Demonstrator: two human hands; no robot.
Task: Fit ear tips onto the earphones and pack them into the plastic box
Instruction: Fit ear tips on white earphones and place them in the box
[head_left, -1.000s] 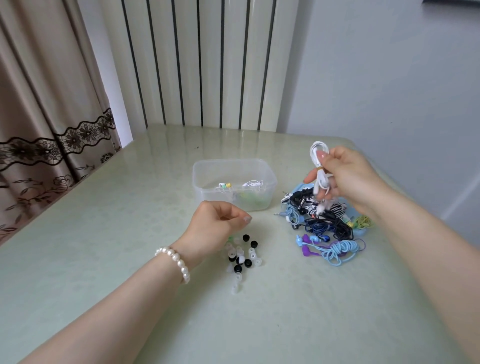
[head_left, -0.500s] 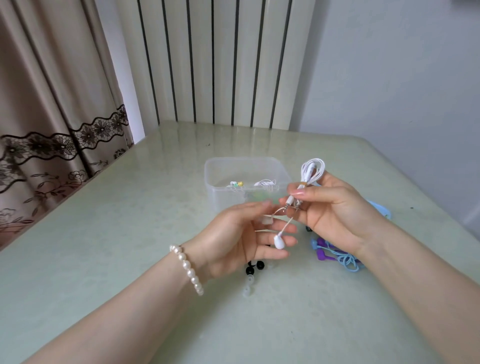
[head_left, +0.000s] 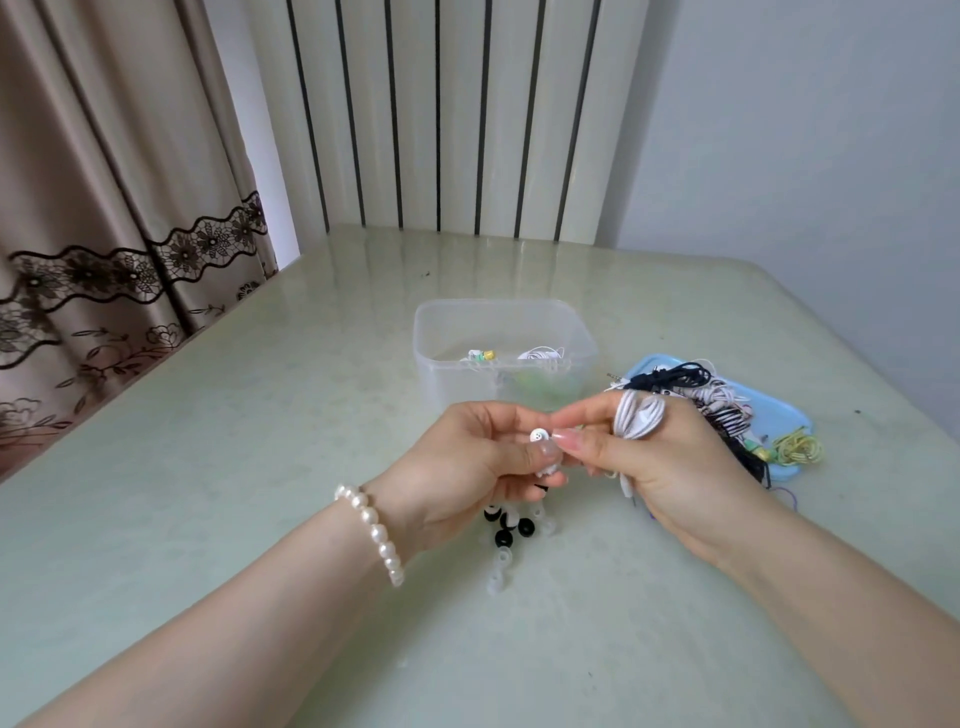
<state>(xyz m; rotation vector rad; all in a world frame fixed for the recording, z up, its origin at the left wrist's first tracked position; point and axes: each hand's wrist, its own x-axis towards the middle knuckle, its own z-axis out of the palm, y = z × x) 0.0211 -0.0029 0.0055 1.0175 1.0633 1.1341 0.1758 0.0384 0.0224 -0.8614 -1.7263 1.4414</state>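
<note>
Two hands meet just in front of the plastic box (head_left: 441, 358), which already holds a few earphones. The left hand (head_left: 467, 467) pinches a white earbud (head_left: 539, 435) between thumb and fingers; the right hand (head_left: 660, 457) curls round the coiled white cable (head_left: 638, 418) and pinches at the bud too. Whether a tip is already seated cannot be told. To fit it well, the person should probably keep the bud's nozzle steady and roll a tip on evenly (loose ear tips (head_left: 511, 530) lie on the table (head_left: 208, 519) just below the hands). More earphones (head_left: 727, 410) wait on the blue tray (head_left: 789, 462).
</note>
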